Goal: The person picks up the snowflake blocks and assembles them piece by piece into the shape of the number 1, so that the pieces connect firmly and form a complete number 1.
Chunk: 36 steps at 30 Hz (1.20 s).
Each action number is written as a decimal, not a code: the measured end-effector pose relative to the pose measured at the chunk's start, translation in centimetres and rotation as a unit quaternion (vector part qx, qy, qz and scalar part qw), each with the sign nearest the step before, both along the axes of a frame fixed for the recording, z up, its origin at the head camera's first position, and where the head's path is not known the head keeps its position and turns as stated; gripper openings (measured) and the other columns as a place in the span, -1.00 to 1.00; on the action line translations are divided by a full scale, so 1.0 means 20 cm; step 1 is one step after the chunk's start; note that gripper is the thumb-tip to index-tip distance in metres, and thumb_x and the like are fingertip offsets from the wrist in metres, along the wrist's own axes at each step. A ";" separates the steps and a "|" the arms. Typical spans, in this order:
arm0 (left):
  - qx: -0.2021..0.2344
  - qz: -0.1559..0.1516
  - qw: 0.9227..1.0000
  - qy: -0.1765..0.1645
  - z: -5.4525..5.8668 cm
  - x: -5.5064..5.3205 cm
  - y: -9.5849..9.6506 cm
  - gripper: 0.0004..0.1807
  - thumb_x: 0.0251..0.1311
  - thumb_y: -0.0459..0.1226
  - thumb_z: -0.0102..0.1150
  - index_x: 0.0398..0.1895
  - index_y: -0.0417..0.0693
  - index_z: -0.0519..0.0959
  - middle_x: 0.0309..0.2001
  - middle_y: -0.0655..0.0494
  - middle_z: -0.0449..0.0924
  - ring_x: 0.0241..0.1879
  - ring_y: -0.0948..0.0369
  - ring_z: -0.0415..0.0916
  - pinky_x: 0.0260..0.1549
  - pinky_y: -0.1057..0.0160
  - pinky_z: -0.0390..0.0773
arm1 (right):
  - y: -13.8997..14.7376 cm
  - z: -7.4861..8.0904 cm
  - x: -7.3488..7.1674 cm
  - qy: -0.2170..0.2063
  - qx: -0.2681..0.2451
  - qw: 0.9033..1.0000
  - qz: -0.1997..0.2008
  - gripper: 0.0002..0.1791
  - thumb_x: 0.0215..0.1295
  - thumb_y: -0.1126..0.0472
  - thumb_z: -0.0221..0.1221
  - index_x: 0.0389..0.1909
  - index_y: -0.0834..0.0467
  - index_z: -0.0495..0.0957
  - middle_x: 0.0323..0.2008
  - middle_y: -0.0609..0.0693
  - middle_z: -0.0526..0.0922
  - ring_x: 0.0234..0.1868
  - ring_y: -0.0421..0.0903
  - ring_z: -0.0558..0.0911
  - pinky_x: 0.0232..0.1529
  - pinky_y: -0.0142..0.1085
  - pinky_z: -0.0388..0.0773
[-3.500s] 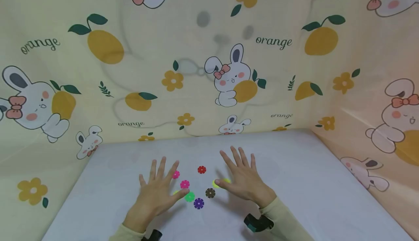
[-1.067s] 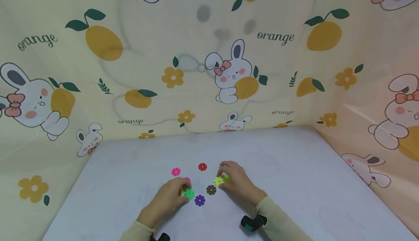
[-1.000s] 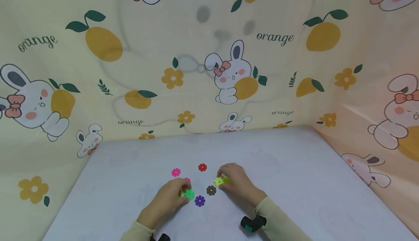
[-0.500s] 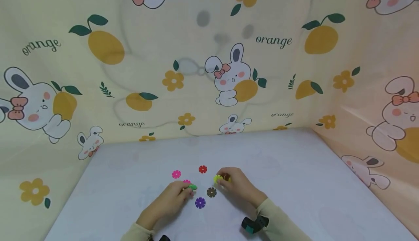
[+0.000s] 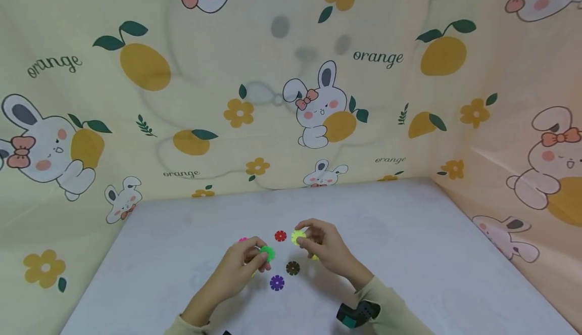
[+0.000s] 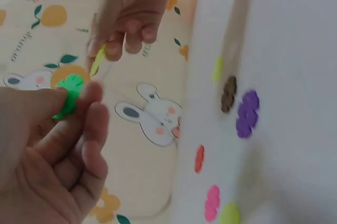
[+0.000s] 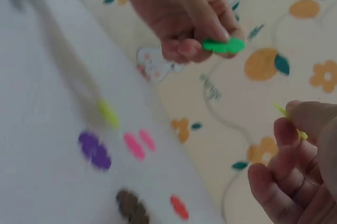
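Observation:
My left hand (image 5: 234,267) pinches a green snowflake disc (image 5: 268,253) between thumb and fingers, above the table. Opposite it, my right hand (image 5: 329,249) pinches a yellow snowflake disc (image 5: 297,237) by its edge. The two held discs are apart, facing each other across a small gap; the left wrist view shows the yellow one (image 6: 98,59) nearly edge-on. Below the hands lie a purple disc (image 5: 277,283), a brown disc (image 5: 293,268) and a red disc (image 5: 280,236). Another yellow disc (image 5: 314,257) is partly hidden by the right hand.
Two pink discs (image 7: 134,146) and a further yellow disc (image 7: 109,113) lie on the white table (image 5: 386,234), mostly hidden by the left hand in the head view. A patterned cloth (image 5: 204,97) rises behind and beside the table. A black wrist device (image 5: 358,315) sits on the right sleeve.
Both hands were spread and holding nothing at first, then came down to the discs. Now the left has raised the green disc and the right a yellow one, closer to each other.

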<state>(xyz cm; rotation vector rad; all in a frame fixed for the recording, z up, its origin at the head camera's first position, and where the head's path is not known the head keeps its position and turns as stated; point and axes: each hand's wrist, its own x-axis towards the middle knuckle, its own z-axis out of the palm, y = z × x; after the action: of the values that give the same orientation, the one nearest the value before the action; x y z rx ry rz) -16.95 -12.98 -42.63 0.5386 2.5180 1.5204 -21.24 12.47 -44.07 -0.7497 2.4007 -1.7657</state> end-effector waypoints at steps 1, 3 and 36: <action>0.004 0.003 1.000 0.008 0.01 0.01 0.01 -0.87 0.47 -0.24 0.09 -0.15 -0.07 0.60 -0.33 -0.06 0.75 -0.36 0.14 0.64 -0.38 0.40 0.52 | 0.00 0.01 0.01 0.003 -0.014 1.000 0.006 -0.74 0.40 0.29 0.24 0.06 0.23 0.57 -0.39 0.28 0.62 -0.59 -0.24 0.50 -0.50 -0.31 0.61; 0.010 0.013 0.999 0.029 0.03 0.02 0.02 -0.85 0.45 -0.20 0.13 -0.18 -0.05 0.64 -0.35 0.00 0.73 -0.35 0.24 0.64 -0.29 0.37 0.57 | 0.00 0.04 0.02 0.005 -0.036 0.999 0.017 -0.74 0.40 0.30 0.23 0.06 0.25 0.57 -0.42 0.14 0.62 -0.62 -0.24 0.48 -0.54 -0.28 0.61; 0.007 0.025 0.993 0.111 0.12 0.12 0.09 -0.87 0.47 -0.28 0.08 -0.17 -0.04 0.63 -0.40 0.16 0.68 -0.42 0.33 0.62 -0.31 0.39 0.69 | -0.08 0.19 0.17 -0.040 -0.092 0.992 0.074 -0.71 0.43 0.32 0.18 0.09 0.36 0.58 -0.43 0.37 0.60 -0.57 -0.32 0.49 -0.49 -0.39 0.60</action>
<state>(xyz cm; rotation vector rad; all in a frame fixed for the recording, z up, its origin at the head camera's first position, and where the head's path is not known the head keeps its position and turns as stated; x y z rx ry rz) -14.48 -11.10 -40.33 0.6881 2.7060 1.5767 -17.75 10.79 -40.36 -0.8341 2.0945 -1.9361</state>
